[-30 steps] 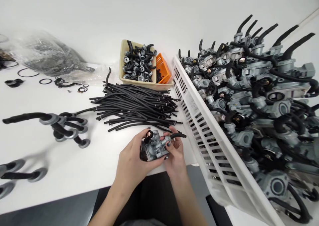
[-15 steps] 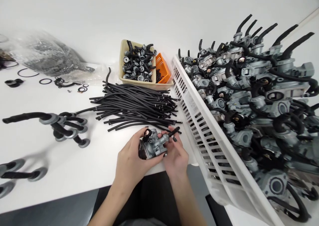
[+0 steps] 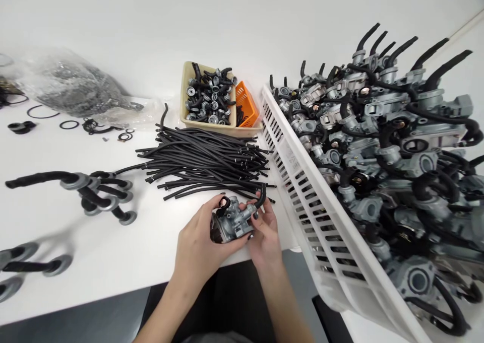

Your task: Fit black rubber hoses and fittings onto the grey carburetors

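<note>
A small grey metal carburetor point(image 3: 231, 222) is held over the near edge of the white table point(image 3: 113, 252). My left hand point(image 3: 200, 242) wraps round its left side and underside. My right hand point(image 3: 264, 232) grips its right end, fingers pinched on a short black rubber hose point(image 3: 260, 196) fitted to the carburetor's spout; the hose bends upward. Just beyond the hands lies a pile of loose black hoses point(image 3: 207, 164).
A long white slotted crate point(image 3: 302, 182) on the right is heaped with carburetors fitted with hoses. A beige bin of capped fittings point(image 3: 209, 98) and a small orange basket point(image 3: 246, 104) stand behind the hoses. Grey-capped hose parts point(image 3: 98, 192), rings and a plastic bag point(image 3: 75, 88) lie at left.
The hose on the carburetor, sticking out to the right before, is now bent upward by my right fingers. The carburetor has shifted slightly left and up.
</note>
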The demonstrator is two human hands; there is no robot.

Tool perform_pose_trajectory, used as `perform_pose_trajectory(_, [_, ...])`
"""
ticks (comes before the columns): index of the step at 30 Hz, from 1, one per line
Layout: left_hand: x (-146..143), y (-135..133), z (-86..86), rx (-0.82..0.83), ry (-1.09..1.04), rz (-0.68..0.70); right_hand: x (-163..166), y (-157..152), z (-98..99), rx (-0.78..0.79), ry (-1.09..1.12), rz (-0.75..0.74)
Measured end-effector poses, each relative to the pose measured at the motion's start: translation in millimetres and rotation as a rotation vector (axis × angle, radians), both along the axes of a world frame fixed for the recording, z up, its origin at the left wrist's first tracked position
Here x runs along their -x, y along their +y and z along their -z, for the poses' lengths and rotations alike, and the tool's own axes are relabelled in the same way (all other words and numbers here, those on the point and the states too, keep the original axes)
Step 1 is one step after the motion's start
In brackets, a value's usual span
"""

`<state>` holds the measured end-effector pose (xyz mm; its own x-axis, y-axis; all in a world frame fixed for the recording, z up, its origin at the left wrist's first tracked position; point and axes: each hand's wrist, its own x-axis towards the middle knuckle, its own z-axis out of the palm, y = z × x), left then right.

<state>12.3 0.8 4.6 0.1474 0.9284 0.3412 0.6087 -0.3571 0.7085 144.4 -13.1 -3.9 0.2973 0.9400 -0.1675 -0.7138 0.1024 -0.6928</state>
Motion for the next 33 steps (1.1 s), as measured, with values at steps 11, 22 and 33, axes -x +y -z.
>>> perform_pose_trajectory(11, [1.0,-0.5,0.7,-0.034,0.003,0.017,-2.6,2.5,-2.6,0.023,-0.003,-0.053])
perform_pose_trajectory(22, [-1.7,-2.6,2.9,-0.222,0.124,0.057,-1.8,4.1,-0.5,0.04,-0.104,0.019])
perform_pose_trajectory(33, [-1.4,1.4,-0.3,-0.009,0.018,-0.003,-2.5,-1.8,-5.2,-0.001,0.016,-0.04])
